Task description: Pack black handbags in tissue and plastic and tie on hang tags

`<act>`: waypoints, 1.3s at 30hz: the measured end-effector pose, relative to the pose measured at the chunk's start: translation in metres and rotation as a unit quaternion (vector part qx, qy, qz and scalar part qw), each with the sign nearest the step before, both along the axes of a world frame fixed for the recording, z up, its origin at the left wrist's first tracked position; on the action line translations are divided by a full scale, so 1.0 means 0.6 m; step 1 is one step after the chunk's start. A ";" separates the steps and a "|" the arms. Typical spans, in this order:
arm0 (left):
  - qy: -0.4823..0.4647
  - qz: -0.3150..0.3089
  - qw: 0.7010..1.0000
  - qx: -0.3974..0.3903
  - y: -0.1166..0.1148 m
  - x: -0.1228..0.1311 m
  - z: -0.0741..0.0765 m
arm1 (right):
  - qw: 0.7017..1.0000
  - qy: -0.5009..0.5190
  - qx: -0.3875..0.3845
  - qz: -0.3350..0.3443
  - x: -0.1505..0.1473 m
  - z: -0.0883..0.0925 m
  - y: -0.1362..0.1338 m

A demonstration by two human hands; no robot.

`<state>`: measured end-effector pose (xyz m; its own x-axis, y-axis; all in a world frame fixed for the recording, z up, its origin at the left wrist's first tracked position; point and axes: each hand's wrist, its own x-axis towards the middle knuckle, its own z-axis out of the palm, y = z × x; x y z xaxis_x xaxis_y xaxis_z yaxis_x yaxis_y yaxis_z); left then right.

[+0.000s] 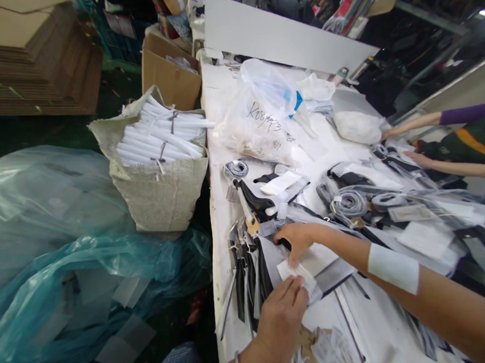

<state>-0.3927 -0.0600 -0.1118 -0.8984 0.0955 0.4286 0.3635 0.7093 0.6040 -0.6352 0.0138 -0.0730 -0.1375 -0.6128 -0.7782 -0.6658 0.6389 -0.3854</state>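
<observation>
My left hand (281,317), a metal bangle on its wrist, pinches the lower end of a small white tag in a clear sleeve (301,275) near the table's left edge. My right hand (298,239), with a white band round the forearm, comes in from the right and grips the sleeve's upper end with bent fingers. Beside both hands a bunch of black straps with metal buckles (248,260) hangs over the edge of the white table (215,202). Loose paper tags with strings (325,356) lie just below my left hand.
A big clear bag with handwriting (264,116) sits further up the table, with coiled grey belts (350,202) to the right. A co-worker's arms in purple sleeves (459,140) reach in at the right. On the floor stand a woven sack of white rolls (161,147), a cardboard box (170,78) and teal plastic bags (53,245).
</observation>
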 end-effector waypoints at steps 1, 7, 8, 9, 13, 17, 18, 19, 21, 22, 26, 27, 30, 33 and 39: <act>-0.002 0.001 1.000 -0.001 0.000 0.000 -0.001 | 1.000 -0.015 0.010 0.006 -0.010 -0.010 -0.008; 0.002 0.006 1.000 0.011 0.003 0.000 -0.003 | 0.996 -0.079 0.044 0.015 -0.040 -0.047 -0.026; 0.003 0.008 1.000 0.012 0.004 -0.001 -0.005 | 0.996 -0.081 0.043 0.008 -0.039 -0.046 -0.025; 0.004 0.010 1.000 0.013 0.005 -0.002 -0.006 | 0.996 -0.078 0.038 -0.001 -0.036 -0.042 -0.022; 0.015 0.022 0.999 0.019 0.010 -0.006 -0.012 | 0.998 -0.025 -0.013 -0.054 -0.004 -0.006 0.002; 0.032 0.021 0.999 0.026 0.012 -0.007 -0.021 | 0.993 0.040 -0.065 -0.088 0.044 0.016 0.033; 0.033 0.020 0.999 0.025 0.011 -0.007 -0.023 | 0.992 0.050 -0.071 -0.093 0.052 0.013 0.038; 0.030 0.019 0.999 0.025 0.010 -0.006 -0.024 | 0.991 0.056 -0.075 -0.098 0.057 0.008 0.040; 0.019 0.015 1.000 0.021 0.006 -0.006 -0.025 | 0.989 0.058 -0.083 -0.108 0.059 -0.009 0.040; 0.013 0.012 1.000 0.019 0.003 -0.006 -0.025 | 0.988 0.055 -0.088 -0.114 0.056 -0.017 0.037; 0.011 0.006 1.000 0.011 -0.006 -0.009 -0.023 | 0.979 0.042 -0.121 -0.159 0.046 -0.039 0.027; 0.014 0.004 1.000 0.009 -0.008 -0.010 -0.024 | 0.975 0.038 -0.134 -0.174 0.047 -0.040 0.027; 0.026 -0.004 1.000 0.008 -0.011 -0.012 -0.025 | 0.956 0.030 -0.189 -0.224 0.057 -0.030 0.036; 0.012 -0.022 0.999 0.022 -0.017 -0.010 -0.021 | 0.914 0.054 -0.250 -0.315 0.065 -0.009 0.060; -0.107 -0.086 0.986 0.090 -0.057 -0.022 0.031 | 0.786 0.131 -0.325 -0.509 0.049 0.026 0.122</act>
